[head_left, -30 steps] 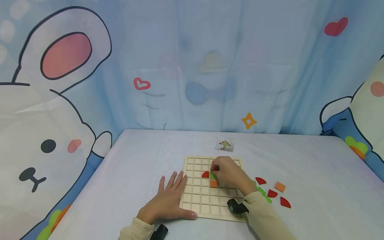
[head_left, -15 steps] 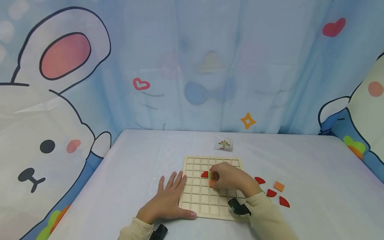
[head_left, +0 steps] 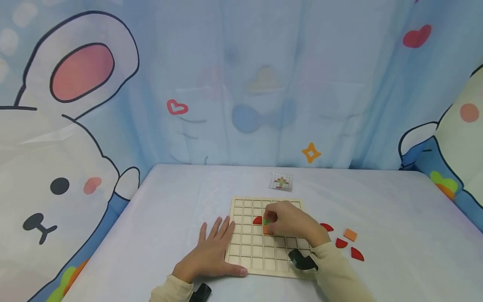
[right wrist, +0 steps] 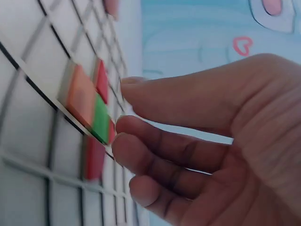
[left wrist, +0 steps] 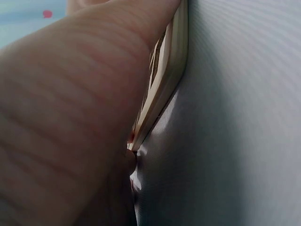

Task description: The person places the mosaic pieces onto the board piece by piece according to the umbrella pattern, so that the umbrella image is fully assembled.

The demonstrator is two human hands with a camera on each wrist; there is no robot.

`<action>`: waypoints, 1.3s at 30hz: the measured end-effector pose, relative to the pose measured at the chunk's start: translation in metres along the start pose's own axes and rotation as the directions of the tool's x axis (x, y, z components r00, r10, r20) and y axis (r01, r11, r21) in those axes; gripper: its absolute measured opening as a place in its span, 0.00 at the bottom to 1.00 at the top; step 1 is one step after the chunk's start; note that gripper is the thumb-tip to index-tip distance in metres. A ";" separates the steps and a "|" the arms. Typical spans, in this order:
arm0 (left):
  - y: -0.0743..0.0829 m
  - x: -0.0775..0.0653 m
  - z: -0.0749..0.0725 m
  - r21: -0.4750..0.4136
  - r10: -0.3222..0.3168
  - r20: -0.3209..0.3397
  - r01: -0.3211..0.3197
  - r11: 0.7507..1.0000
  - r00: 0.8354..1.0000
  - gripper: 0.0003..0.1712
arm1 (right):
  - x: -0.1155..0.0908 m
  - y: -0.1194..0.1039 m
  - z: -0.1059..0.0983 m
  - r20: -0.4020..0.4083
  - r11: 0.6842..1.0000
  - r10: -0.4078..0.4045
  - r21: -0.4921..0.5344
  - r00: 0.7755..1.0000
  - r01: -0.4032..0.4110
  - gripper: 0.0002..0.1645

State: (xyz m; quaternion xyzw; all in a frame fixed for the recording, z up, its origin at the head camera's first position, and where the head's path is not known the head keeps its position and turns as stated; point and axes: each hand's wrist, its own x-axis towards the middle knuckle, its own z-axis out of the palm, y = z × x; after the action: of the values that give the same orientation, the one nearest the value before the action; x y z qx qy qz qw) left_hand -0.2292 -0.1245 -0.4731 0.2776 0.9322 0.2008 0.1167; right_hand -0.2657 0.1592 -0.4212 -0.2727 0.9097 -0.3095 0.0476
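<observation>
Curves right hand (head_left: 291,220) over green piece (right wrist: 100,118) on wooden grid board (head_left: 256,251)

Bends the fingers of the right hand just above the board, thumb set apart from the fingertips, with a gap plain in the right wrist view. Cannot tell of any contact between fingertips and pieces. Has the green piece near those fingertips, in a cell around the middle of the board, with an orange square (right wrist: 81,95) on the near side and red pieces (right wrist: 95,160) on the left, right and far sides, the far one mostly hidden.

Rests the left hand (head_left: 213,253) with fingers spread, fingertips at the board's left edge, thumb at the near left corner. Wears pale sleeves (head_left: 343,272) and a black wrist device (head_left: 303,260) on each arm.

Shows, right of the board on the white-covered counter (head_left: 181,201), three loose red wedges (head_left: 357,254) around a loose orange square (head_left: 350,234). Shows beyond the far edge a small pattern card (head_left: 281,181) with a green, red and orange figure. Ends behind in a blue curtain (head_left: 196,63) printed with pale animals, hearts and a star.
</observation>
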 end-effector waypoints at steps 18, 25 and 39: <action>-0.002 -0.007 0.003 0.001 -0.001 -0.002 0.001 1.000 1.000 0.76 | -0.077 0.068 -0.058 -0.087 0.928 0.371 0.001 0.925 -0.372 0.12; -0.002 -0.004 0.002 0.008 -0.006 -0.001 0.006 1.000 1.000 0.76 | -0.080 0.079 -0.057 -0.026 0.883 0.466 -0.056 0.884 -0.467 0.11; 0.000 -0.001 0.000 -0.003 0.004 -0.003 -0.004 1.000 1.000 0.75 | -0.078 0.083 -0.049 -0.076 0.916 0.400 0.004 0.913 -0.401 0.08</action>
State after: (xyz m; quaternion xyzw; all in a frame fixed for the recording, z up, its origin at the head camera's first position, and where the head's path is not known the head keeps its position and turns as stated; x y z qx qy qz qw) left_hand -0.2284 -0.1247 -0.4732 0.2790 0.9315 0.2030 0.1152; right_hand -0.2506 0.2816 -0.4367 -0.0692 0.9491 -0.2980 0.0742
